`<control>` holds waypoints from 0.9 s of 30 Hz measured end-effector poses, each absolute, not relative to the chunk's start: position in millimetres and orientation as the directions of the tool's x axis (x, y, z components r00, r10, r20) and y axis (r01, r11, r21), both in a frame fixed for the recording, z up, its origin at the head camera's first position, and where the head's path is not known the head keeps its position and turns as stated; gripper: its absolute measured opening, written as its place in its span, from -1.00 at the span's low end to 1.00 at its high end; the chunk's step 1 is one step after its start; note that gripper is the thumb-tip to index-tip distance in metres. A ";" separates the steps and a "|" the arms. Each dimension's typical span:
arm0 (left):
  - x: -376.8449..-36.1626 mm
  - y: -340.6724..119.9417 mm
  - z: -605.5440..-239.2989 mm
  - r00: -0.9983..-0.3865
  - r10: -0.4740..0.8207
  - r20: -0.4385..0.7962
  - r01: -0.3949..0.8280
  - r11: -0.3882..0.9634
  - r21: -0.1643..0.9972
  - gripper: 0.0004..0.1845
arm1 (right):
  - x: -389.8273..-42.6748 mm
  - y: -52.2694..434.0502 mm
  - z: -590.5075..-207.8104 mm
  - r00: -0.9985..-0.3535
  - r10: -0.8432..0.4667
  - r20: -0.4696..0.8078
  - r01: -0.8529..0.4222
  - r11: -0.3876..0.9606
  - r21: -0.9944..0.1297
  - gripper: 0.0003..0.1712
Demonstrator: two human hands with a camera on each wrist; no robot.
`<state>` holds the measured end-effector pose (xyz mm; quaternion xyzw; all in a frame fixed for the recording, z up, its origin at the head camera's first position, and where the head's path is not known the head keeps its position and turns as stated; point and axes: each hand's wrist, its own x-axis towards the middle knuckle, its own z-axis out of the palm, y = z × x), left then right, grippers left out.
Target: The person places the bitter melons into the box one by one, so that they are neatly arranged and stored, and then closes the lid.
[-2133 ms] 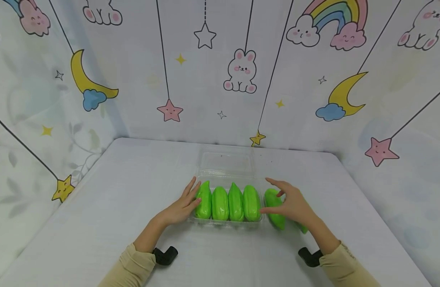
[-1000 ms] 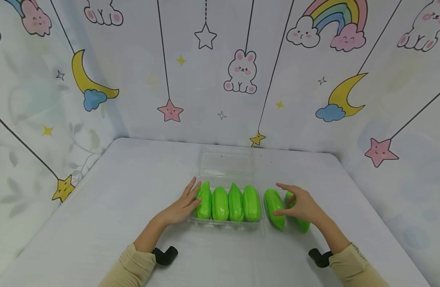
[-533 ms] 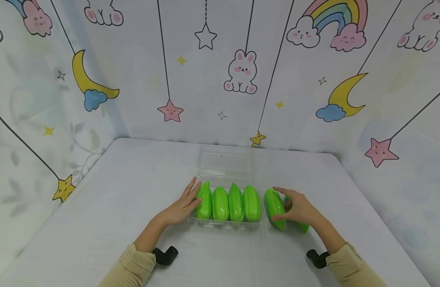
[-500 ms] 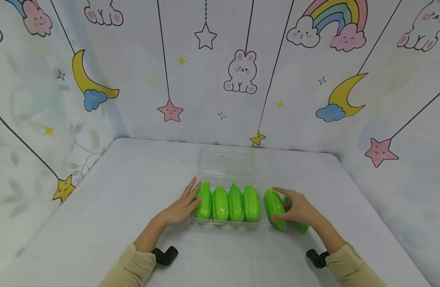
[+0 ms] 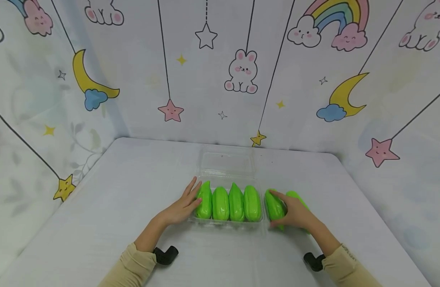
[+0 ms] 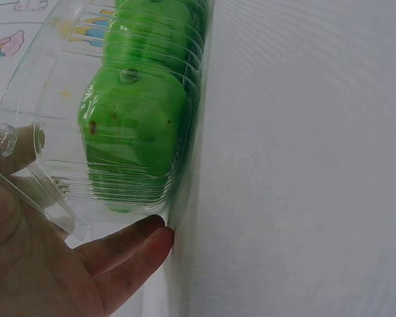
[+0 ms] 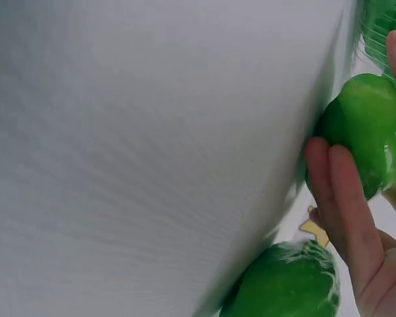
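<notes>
With the left hand [image 5: 180,207] flat against the clear tray [image 5: 257,223] (four gourds inside), the right hand [image 5: 295,213] gripped a loose green gourd [image 5: 274,205] on the table [image 5: 116,199], probably needing a lift into the tray next.

The head camera looks forward and down from above the white table [image 5: 116,207], taking in the whole clear plastic tray [image 5: 227,177] from some way off. The left wrist camera sits very close against that tray's [image 6: 46,125] end wall. The right wrist camera looks low along the table [image 7: 152,152], just beside the tray.
</notes>
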<state>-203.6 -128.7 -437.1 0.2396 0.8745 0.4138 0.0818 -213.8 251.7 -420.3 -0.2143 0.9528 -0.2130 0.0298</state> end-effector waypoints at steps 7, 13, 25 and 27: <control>-203.4 -128.6 -435.8 -0.873 0.485 0.055 0.349 0.541 0.765 -0.37 | -213.0 253.3 -423.2 -0.907 -0.414 0.079 -0.400 0.786 -0.472 0.21; -204.4 -128.8 -437.3 -0.868 0.492 0.061 0.360 0.540 0.760 -0.37 | -212.4 254.8 -423.3 -0.908 -0.414 0.073 -0.389 0.761 -0.519 0.16; -203.8 -128.8 -436.8 -0.865 0.499 0.057 0.360 0.536 0.764 -0.35 | -209.7 254.5 -400.3 -0.948 -0.309 0.077 -0.282 0.702 -0.654 0.14; -203.8 -128.8 -436.9 -0.865 0.499 0.057 0.360 0.536 0.764 -0.35 | -208.7 253.6 -394.2 -0.948 -0.306 0.089 -0.285 0.688 -0.667 0.14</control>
